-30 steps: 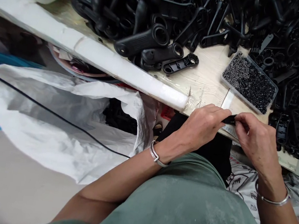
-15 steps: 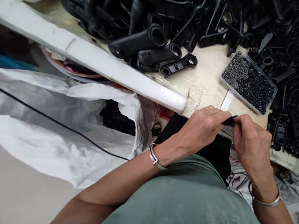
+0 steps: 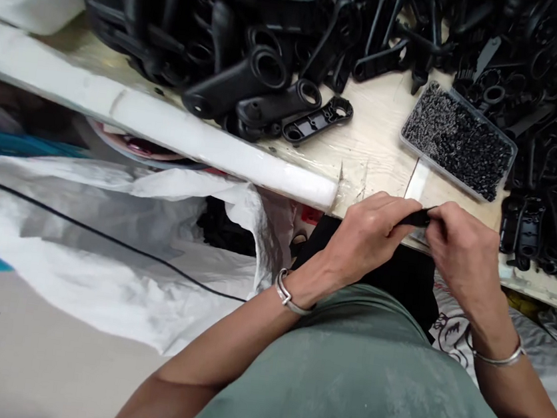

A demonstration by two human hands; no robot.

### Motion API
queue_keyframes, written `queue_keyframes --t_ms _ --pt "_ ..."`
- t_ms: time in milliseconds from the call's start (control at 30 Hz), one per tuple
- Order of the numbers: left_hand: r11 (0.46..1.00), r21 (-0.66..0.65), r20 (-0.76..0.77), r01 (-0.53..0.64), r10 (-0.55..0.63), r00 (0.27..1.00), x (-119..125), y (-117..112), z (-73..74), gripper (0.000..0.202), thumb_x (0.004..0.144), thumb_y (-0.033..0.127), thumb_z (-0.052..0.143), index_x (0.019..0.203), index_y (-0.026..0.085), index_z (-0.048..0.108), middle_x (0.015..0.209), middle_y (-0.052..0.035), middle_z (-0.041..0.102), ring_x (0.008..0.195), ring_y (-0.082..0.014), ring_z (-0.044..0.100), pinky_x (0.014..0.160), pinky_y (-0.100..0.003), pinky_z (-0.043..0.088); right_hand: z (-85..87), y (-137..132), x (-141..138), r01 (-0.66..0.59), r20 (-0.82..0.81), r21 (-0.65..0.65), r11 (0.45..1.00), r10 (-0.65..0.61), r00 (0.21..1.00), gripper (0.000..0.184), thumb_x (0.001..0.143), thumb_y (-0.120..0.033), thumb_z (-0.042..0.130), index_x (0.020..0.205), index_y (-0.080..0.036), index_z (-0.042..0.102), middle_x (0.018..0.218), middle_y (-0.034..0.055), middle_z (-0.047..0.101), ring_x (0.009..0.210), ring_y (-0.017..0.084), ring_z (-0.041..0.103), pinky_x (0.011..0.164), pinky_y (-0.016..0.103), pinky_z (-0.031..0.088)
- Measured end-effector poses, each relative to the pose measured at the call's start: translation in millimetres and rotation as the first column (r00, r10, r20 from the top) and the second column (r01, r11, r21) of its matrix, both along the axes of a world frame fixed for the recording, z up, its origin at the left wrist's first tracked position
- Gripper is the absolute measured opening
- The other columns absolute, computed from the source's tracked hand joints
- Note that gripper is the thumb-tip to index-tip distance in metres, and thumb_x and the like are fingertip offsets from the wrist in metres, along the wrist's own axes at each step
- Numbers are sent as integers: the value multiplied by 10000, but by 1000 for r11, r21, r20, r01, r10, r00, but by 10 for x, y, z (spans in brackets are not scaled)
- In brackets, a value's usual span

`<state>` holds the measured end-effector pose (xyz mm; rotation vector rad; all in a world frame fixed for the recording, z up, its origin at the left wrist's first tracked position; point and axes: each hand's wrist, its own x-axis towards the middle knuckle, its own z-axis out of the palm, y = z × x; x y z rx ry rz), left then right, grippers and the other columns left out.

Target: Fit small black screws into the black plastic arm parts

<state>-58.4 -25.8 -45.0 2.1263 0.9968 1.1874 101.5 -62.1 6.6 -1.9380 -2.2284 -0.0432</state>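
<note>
Between my two hands, just over the table's front edge, is a narrow black plastic part (image 3: 414, 217), mostly covered by fingers. My left hand (image 3: 368, 236) is closed on its left end with thumb and fingers. At the other end my right hand (image 3: 465, 250) pinches it, the fingertips curled inward. Beyond the hands lies a clear box (image 3: 460, 141) full of tiny black and dark grey pieces. A flat black arm-shaped part (image 3: 317, 121) with a ring at one end rests on the table to the left of the box.
Black plastic parts (image 3: 242, 84) are heaped along the back and right of the table (image 3: 377, 133). A white padded edge (image 3: 191, 135) runs along the front left. Below it hangs a white sack (image 3: 102, 256) with black pieces inside, a black cable (image 3: 104, 236) crossing it.
The view has shifted slightly, so the table's contents sit a little further left. Both hands still hold the black part, and slightly more of it shows by the left fingertips.
</note>
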Motion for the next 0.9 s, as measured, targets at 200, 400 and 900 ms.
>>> queue_keyframes --t_ms 200,400,900 --pt "997 26 44 -70 69 997 30 -79 17 154 880 114 654 1022 170 674 897 -11 758 824 -121 695 737 -231 539 -56 -55 216 258 -773 -51 965 -202 601 90 834 -246 675 903 -190 683 817 7 727 622 131 683 631 290 591" --pt "971 200 141 -135 108 984 117 -141 116 145 886 104 651 1024 149 642 939 -43 761 859 -132 702 789 -246 564 -100 -169 65 304 -953 -243 921 -285 103 409 732 -310 798 1076 -212 600 866 2 742 727 165 734 669 302 636" --pt "958 263 180 -120 73 981 175 -249 202 190 858 52 679 1030 121 639 965 -78 759 890 -140 710 813 -251 588 -71 -1 -141 330 -912 -379 865 -290 -289 309 583 -159 764 875 -172 667 671 -47 686 514 71 606 486 168 538"
